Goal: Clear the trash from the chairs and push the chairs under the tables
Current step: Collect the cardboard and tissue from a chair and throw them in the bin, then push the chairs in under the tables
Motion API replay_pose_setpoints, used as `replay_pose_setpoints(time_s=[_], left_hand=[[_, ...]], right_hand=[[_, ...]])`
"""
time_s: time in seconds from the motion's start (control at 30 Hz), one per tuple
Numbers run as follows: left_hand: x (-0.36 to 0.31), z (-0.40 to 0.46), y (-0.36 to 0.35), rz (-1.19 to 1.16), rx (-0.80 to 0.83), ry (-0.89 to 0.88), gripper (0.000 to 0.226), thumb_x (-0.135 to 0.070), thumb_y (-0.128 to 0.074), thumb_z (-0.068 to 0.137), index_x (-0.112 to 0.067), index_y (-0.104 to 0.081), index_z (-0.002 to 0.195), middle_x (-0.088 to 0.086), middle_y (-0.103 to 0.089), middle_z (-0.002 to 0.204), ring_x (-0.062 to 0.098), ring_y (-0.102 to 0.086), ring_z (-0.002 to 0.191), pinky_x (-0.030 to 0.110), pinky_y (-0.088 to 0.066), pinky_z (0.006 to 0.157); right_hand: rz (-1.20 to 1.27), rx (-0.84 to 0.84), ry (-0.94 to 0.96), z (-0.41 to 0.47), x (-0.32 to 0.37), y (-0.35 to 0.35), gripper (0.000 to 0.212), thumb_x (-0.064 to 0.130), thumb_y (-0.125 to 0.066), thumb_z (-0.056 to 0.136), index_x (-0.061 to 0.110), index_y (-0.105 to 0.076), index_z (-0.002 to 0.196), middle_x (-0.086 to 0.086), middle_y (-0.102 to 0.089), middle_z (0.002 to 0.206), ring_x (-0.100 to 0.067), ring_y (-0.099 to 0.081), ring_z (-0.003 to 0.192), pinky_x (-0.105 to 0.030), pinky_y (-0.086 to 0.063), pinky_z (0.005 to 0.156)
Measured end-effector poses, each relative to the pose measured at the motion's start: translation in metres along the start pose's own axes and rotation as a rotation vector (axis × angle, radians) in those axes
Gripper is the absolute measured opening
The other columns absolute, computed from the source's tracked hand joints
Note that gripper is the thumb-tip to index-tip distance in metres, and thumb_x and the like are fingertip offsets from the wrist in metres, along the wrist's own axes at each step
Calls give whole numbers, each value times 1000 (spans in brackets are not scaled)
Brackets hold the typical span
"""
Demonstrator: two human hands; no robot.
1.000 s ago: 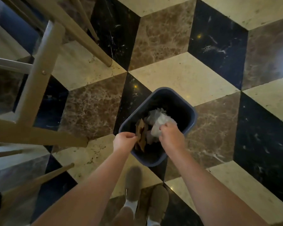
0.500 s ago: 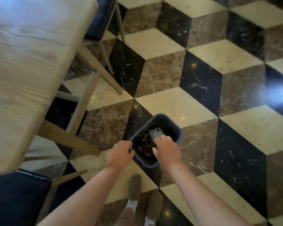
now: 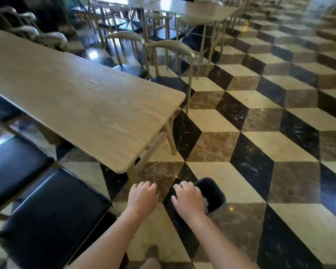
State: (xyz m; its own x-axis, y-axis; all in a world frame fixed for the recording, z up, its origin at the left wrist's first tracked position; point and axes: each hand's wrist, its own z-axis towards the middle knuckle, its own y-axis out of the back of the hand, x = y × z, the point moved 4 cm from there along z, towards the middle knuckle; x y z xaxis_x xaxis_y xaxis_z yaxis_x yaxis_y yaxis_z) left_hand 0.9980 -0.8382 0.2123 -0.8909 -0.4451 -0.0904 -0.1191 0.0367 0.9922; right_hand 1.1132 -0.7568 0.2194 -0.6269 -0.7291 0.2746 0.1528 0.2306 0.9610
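Both hands hang over the patterned marble floor point(image 3: 279, 146), just off the near right corner of the long wooden tabletop point(image 3: 81, 105). The left hand point(image 3: 143, 197) is loosely curled with its fingers bent downward, empty and touching nothing. The right hand point(image 3: 188, 197) is likewise curled, palm down, above the near rim of a small dark waste bin point(image 3: 213, 193); whether its fingers touch the rim cannot be told. The bin stands on the floor near the tabletop's corner leg, and a pale scrap of trash point(image 3: 207, 202) shows inside it beside the right wrist.

Along the near long edge of the tabletop stand two chairs with black padded seats: the near chair seat point(image 3: 52, 216) sits out from under the tabletop, and the next chair seat point(image 3: 14, 167) lies to its left, partly under the edge. At the far edge, two chairs with curved wooden backs point(image 3: 169, 45) are tucked close to the tabletop. Further tables and chairs fill the blurred background.
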Motion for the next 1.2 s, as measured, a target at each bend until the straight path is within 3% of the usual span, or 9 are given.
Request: replay_pose_setpoints(time_s=[0.13, 0.47, 0.6, 0.73, 0.83, 0.93, 1.03, 1.1, 1.2], left_hand=[[36, -41, 13, 4, -59, 83, 24, -37, -52, 89, -19, -61, 102, 0, -65, 101, 22, -61, 98, 37, -45, 86], [146, -169, 56, 117, -191, 224, 25, -40, -77, 63, -21, -68, 77, -3, -67, 70, 18, -64, 65, 33, -53, 59], [203, -248, 61, 132, -245, 275, 23, -38, -77, 60, -21, -64, 68, -4, -63, 63, 17, -62, 59, 32, -50, 54], [261, -339, 58, 146, -225, 338, 24, -38, -76, 61, -21, -67, 75, -4, -65, 67, 17, -63, 62, 32, -51, 55], [304, -405, 60, 132, -206, 431, 25, -39, -75, 60, -21, -67, 75, -4, -65, 68, 16, -64, 64, 31, -52, 56], [344, -463, 64, 80, -200, 520, 19, -37, -64, 74, -21, -66, 85, -4, -69, 81, 17, -67, 77, 33, -53, 67], [377, -505, 70, -14, -249, 602, 21, -38, -52, 88, -24, -62, 100, -5, -68, 100, 15, -63, 95, 35, -50, 86], [396, -525, 74, -38, -300, 649, 22, -38, -51, 89, -23, -62, 102, -4, -67, 102, 16, -63, 97, 35, -48, 88], [425, -546, 73, -48, -324, 705, 23, -35, -54, 87, -19, -63, 101, 0, -68, 100, 19, -64, 95, 35, -48, 85]], right_hand=[[-31, -28, 98, -13, 44, 7, 29, 34, -52, 91, 17, -59, 114, -5, -62, 114, -22, -54, 105, -35, -44, 90], [-143, -65, 332, -62, 198, 7, 32, 33, -54, 90, 18, -57, 118, -7, -60, 117, -25, -53, 111, -39, -44, 93], [-162, -46, 370, -98, 284, -15, 28, 34, -67, 79, 18, -65, 102, -5, -67, 98, -25, -61, 94, -39, -51, 78], [-137, -10, 421, -141, 376, -45, 28, 34, -70, 74, 18, -67, 97, -3, -67, 92, -24, -62, 89, -39, -52, 74], [-120, 10, 474, -167, 438, -66, 31, 35, -82, 56, 20, -69, 81, 0, -66, 76, -22, -63, 72, -37, -53, 59], [-91, 14, 555, -189, 497, -80, 31, 32, -81, 57, 18, -69, 81, -2, -66, 75, -24, -63, 70, -37, -52, 57], [-74, 34, 646, -202, 547, -84, 25, 32, -69, 74, 16, -68, 92, -5, -66, 88, -26, -61, 83, -39, -50, 69], [-51, 41, 710, -205, 575, -89, 27, 32, -55, 86, 16, -63, 106, -5, -63, 103, -25, -57, 96, -38, -46, 81], [-8, 50, 785, -202, 613, -101, 30, 33, -49, 90, 17, -59, 113, -4, -61, 110, -22, -54, 101, -34, -43, 85]])
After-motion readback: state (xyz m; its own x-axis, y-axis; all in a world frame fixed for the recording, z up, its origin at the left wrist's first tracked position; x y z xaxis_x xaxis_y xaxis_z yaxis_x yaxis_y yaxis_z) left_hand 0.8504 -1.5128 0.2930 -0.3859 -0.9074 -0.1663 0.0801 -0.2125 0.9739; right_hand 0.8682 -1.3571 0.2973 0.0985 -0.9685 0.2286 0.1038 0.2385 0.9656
